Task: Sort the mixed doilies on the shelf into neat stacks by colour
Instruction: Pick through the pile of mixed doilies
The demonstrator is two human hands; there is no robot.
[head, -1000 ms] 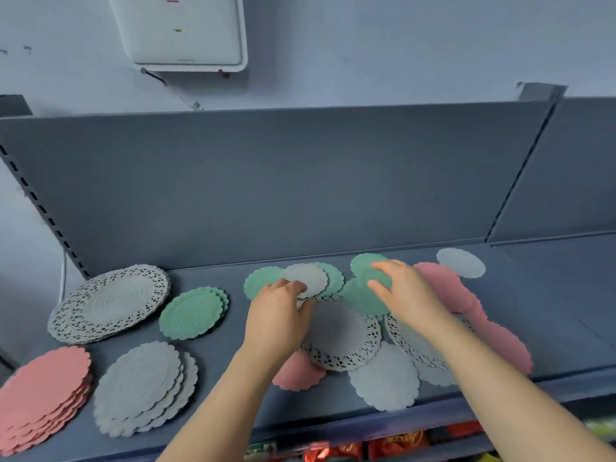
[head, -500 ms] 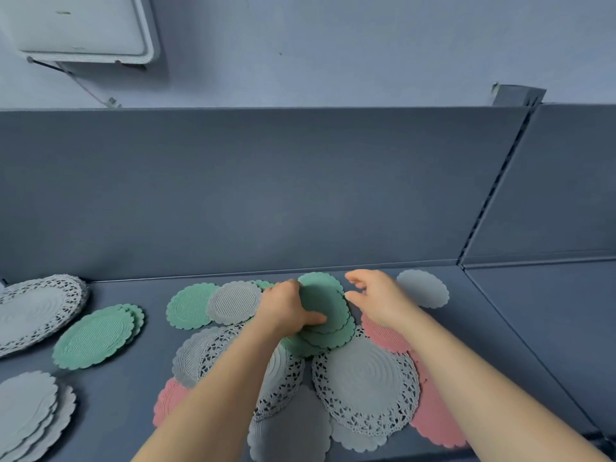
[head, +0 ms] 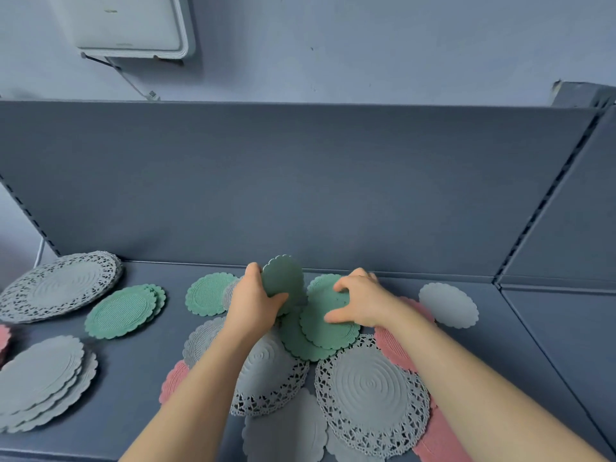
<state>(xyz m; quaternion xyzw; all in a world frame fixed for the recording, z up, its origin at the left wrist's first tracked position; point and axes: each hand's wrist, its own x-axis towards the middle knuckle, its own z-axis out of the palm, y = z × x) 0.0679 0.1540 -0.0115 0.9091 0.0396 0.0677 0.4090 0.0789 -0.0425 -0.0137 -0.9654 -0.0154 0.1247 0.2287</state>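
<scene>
My left hand (head: 255, 306) grips a green doily (head: 282, 278) and holds it tilted up off the shelf (head: 140, 371). My right hand (head: 361, 300) rests with bent fingers on a green doily (head: 328, 331) that tops a loose green pile in the mixed heap. Around them lie lacy grey doilies (head: 370, 385), pink doilies (head: 393, 348) and another green doily (head: 208, 293). To the left sit sorted stacks: green (head: 121, 311), lacy grey (head: 58, 286), plain grey (head: 40, 378), and a pink stack edge (head: 3, 338).
A dark back panel (head: 300, 181) rises behind the shelf. One plain grey doily (head: 448, 305) lies alone at the right. A white box (head: 130, 25) hangs on the wall above. Bare shelf surface shows at the far right.
My left hand has lifted one green doily from flat on the pile to tilted upright. My right hand has moved down onto the green pile. The view has shifted slightly left.
</scene>
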